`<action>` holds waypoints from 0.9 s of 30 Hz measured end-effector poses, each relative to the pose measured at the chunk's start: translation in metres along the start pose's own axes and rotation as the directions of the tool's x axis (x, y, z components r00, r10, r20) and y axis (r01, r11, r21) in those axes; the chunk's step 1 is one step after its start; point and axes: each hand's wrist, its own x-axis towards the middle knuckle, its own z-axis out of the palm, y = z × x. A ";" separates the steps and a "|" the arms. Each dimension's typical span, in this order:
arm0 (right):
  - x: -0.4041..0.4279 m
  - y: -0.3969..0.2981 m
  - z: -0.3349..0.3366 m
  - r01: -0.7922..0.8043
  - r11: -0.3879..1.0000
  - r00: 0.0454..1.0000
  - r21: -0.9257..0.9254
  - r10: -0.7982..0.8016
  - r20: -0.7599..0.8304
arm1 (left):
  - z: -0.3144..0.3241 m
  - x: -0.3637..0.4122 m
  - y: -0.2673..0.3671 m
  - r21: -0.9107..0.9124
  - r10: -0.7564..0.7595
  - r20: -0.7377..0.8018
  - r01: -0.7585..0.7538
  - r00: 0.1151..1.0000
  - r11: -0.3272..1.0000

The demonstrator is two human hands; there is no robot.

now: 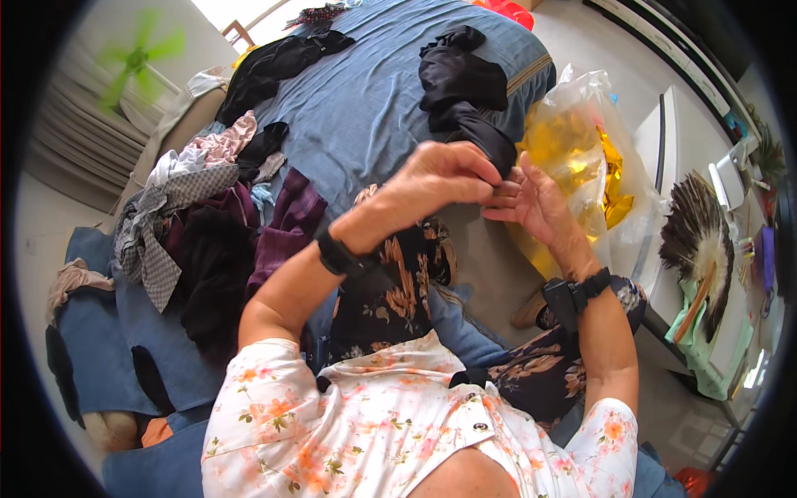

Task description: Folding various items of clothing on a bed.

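Note:
My left hand (445, 176) reaches across with its thumb and forefinger pinched together at the lower end of a black garment (462, 84). That garment lies bunched on the blue bedspread (361, 118), and a twisted length of it hangs over the bed's edge towards my fingers. Beside it my right hand (537, 202) is turned palm up, thumb raised and fingers apart, its fingertips close to the left thumb. The cloth right between the hands is partly hidden by the fingers. Both wrists wear black bands.
Left of me lies a clothes heap with a grey patterned cloth (152, 230) and a purple garment (289, 224). More black clothing (280, 65) lies farther back. A clear plastic bag (579, 93) holding gold foil stands right, near a feather fan (700, 249). A green fan (137, 61) is behind left.

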 end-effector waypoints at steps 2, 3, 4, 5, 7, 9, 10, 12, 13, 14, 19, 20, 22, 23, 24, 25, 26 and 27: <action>-0.001 0.003 0.009 0.088 0.994 0.994 0.068 -0.083 -0.066 | 0.028 -0.001 -0.012 -0.080 0.013 0.064 -0.008 0.998 0.997; -0.002 0.003 0.014 0.177 0.977 0.978 0.122 -0.162 -0.129 | 0.039 -0.001 -0.022 -0.009 0.041 0.095 -0.041 0.995 0.999; -0.005 0.002 0.008 0.094 0.979 0.993 0.179 -0.080 -0.081 | 0.054 -0.002 -0.028 -0.051 0.033 0.114 -0.027 0.993 0.998; -0.008 0.002 0.008 0.086 0.979 0.994 0.184 -0.073 -0.076 | 0.066 -0.005 -0.033 -0.087 0.023 0.126 -0.012 0.992 0.996; -0.022 -0.007 0.014 -0.054 0.997 0.973 0.064 0.067 -0.220 | 0.085 -0.008 -0.036 -0.059 0.001 0.177 0.009 0.984 0.998; -0.021 -0.009 0.019 0.047 0.984 0.956 -0.171 -0.094 -0.278 | 0.096 -0.004 -0.032 0.081 0.030 0.214 -0.048 0.976 0.996; -0.013 -0.006 0.000 0.086 0.972 0.977 -0.218 -0.125 -0.170 | 0.097 -0.001 -0.026 0.182 0.009 0.233 -0.053 0.972 0.982; -0.015 -0.008 -0.016 0.128 0.956 0.985 -0.264 -0.154 -0.080 | 0.094 0.013 -0.017 0.282 0.097 0.231 -0.163 0.968 0.945; -0.019 -0.008 -0.016 0.128 0.957 0.985 -0.259 -0.154 -0.083 | 0.086 0.022 -0.014 0.358 0.131 0.184 -0.190 0.974 0.914; -0.026 -0.008 -0.009 0.205 0.962 0.975 -0.179 -0.218 -0.054 | 0.081 0.033 -0.024 0.463 0.200 -0.015 -0.171 0.980 0.870; -0.038 -0.027 0.000 0.176 0.977 0.978 -0.117 -0.187 -0.093 | 0.011 0.095 -0.065 0.896 0.335 -0.265 0.102 0.904 0.431; -0.039 -0.029 -0.001 0.202 0.969 0.973 -0.144 -0.215 -0.085 | -0.001 0.099 -0.073 0.901 0.272 -0.247 0.117 0.930 0.419; -0.044 -0.031 -0.003 0.236 0.959 0.963 -0.154 -0.253 -0.095 | -0.014 0.104 -0.101 0.921 0.192 -0.180 0.097 0.965 0.378; -0.047 -0.032 -0.006 0.265 0.950 0.953 -0.163 -0.284 -0.105 | -0.013 0.105 -0.116 0.918 0.188 -0.175 0.091 0.966 0.386; -0.050 -0.031 -0.003 0.260 0.952 0.954 -0.160 -0.279 -0.114 | -0.010 0.104 -0.129 0.909 0.195 -0.088 -0.002 0.977 0.417; -0.055 -0.031 0.004 0.282 0.943 0.940 -0.175 -0.308 -0.148 | -0.007 0.103 -0.142 0.889 0.205 -0.001 -0.094 0.979 0.448; -0.060 -0.032 0.013 0.303 0.933 0.924 -0.196 -0.338 -0.179 | -0.010 0.111 -0.150 0.900 0.119 0.167 -0.201 0.979 0.386; -0.063 -0.034 0.018 0.297 0.935 0.925 -0.195 -0.332 -0.184 | -0.011 0.115 -0.162 0.898 0.116 0.165 -0.198 0.979 0.392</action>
